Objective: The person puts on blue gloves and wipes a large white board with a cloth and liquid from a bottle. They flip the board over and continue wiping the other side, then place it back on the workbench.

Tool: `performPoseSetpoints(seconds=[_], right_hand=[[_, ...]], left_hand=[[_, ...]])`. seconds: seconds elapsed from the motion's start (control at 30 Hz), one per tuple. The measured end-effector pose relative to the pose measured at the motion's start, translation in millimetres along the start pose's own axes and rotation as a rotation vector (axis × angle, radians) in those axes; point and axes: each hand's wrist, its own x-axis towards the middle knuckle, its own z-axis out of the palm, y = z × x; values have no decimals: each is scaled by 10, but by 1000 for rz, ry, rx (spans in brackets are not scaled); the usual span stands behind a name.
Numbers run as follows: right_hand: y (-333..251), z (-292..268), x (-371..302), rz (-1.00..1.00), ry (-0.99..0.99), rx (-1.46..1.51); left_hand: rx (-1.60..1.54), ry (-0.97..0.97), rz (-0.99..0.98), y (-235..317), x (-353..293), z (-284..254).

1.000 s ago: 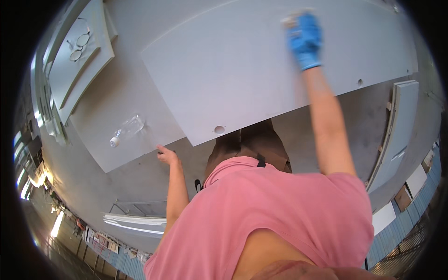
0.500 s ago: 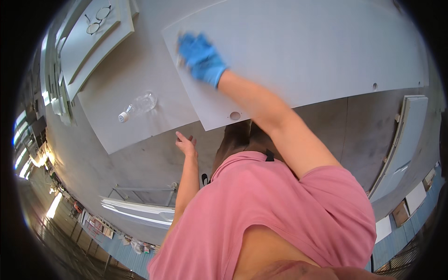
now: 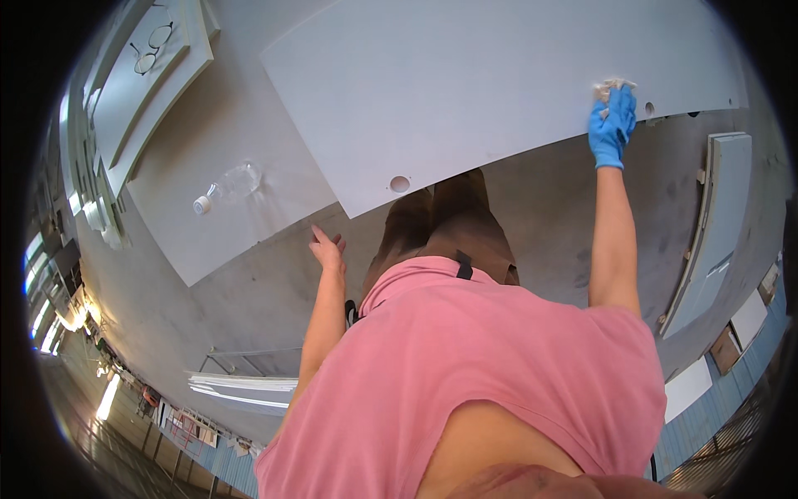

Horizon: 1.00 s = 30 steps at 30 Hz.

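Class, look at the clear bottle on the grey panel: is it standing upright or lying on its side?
Lying on its side: the bottle rests lengthwise on the panel, cap pointing sideways.

One package is seen: a clear plastic bottle [image 3: 229, 185] with a white cap, laid on its side on the grey tabletop [image 3: 208, 241], well to the left of the large white panel. The cap is turned toward the lower left. Whether a label is carried on it cannot be told. No signs or screens are seen.
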Motion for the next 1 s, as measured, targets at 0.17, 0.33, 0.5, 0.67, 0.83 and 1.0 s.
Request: performPoseSetpoints(seconds=[0.17, 0.33, 0.5, 0.67, 0.83, 1.0], right_hand=[[-1212, -188, -319, 5, 66, 392], [-3213, -948, -1150, -294, -354, 737], [-2932, -855, -1081, -327, -405, 800], [-1129, -470, -352, -32, -7, 551], [-1401, -363, -607, 69, 108, 229], [-3213, -960, -1366, -287, -233, 631]], left_hand=[[14, 1, 27, 37, -60, -55], [56, -17, -8, 7, 69, -195], [89, -41, 15, 40, 147, -306], [62, -118, 48, 49, 102, -234], [6, -97, 11, -103, 110, -227], [59, -69, -42, -207, 127, -335]])
